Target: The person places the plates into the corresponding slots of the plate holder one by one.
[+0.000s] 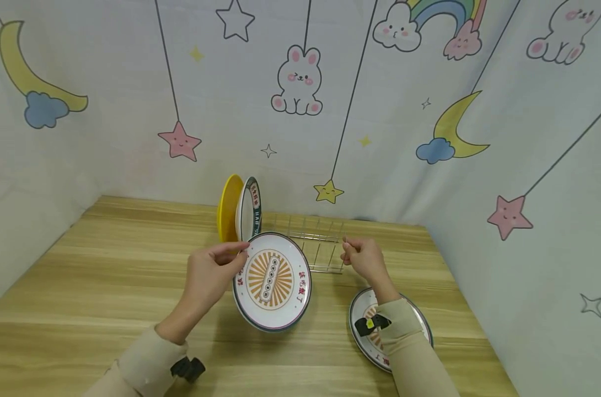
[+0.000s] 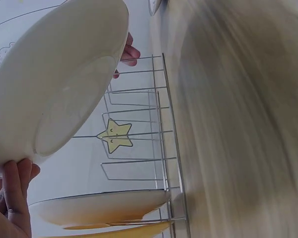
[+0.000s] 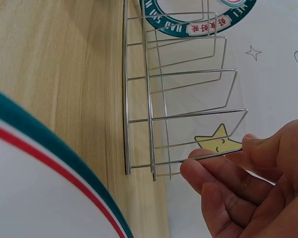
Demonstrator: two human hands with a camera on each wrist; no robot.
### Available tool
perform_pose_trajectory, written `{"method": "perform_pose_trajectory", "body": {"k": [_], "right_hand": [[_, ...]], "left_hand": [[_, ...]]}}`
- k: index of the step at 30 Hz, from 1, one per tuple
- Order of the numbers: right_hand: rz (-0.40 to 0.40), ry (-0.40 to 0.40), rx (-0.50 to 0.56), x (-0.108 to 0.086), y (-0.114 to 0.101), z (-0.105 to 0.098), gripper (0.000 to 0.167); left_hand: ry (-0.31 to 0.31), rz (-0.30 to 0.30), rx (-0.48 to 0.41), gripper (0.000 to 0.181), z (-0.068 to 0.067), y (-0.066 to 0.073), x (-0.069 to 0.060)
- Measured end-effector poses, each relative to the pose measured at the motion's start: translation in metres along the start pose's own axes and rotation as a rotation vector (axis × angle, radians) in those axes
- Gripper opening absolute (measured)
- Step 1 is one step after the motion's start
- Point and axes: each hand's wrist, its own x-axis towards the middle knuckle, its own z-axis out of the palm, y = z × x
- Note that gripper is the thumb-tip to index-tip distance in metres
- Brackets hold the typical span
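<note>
White round plate with an orange sunburst centre, red characters and a dark rim (image 1: 272, 317): lifted off the table in front of the rack's left half, tilted, its printed face turned to the head camera; whether it touches the rack I cannot tell
Left hand (image 1: 208, 275): thumb and fingers nearly closed, pinching that plate at its upper left edge
Right hand (image 1: 365, 258): fingers curled in, thumb and forefinger pinching the end wire of the rack
Silver wire rack (image 3: 149, 94): on the table, its row of upright loops running left to right
Yellow round plate (image 1: 227, 212): standing on edge at the rack's left end
White plate with a green lettered rim (image 1: 246, 215): upright in the rack, just right of the yellow one
Second sunburst plate (image 1: 362, 342): flat on the table, partly covered by the right forearm
Light wood-grain table (image 1: 132, 264): under everything
White cartoon-printed cloth (image 1: 241, 132): hanging behind
Beige sleeves (image 1: 422, 361): black straps (image 1: 372, 324) at both wrists
</note>
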Motion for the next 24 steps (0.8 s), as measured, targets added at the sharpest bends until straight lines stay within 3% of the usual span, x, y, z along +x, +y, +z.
{"method": "perform_pose_trajectory", "body": {"k": [10, 24], "right_hand": [[-0.011, 0.002, -0.022, -0.001, -0.002, -0.001, 0.033], [0.007, -0.012, -0.02, -0.001, -0.003, -0.001, 0.03]], "left_hand": [[0.053, 0.064, -0.044, 0.021, -0.013, 0.01, 0.009], [0.095, 0.035, -0.011, 0.028, -0.023, 0.021, 0.018]]}}
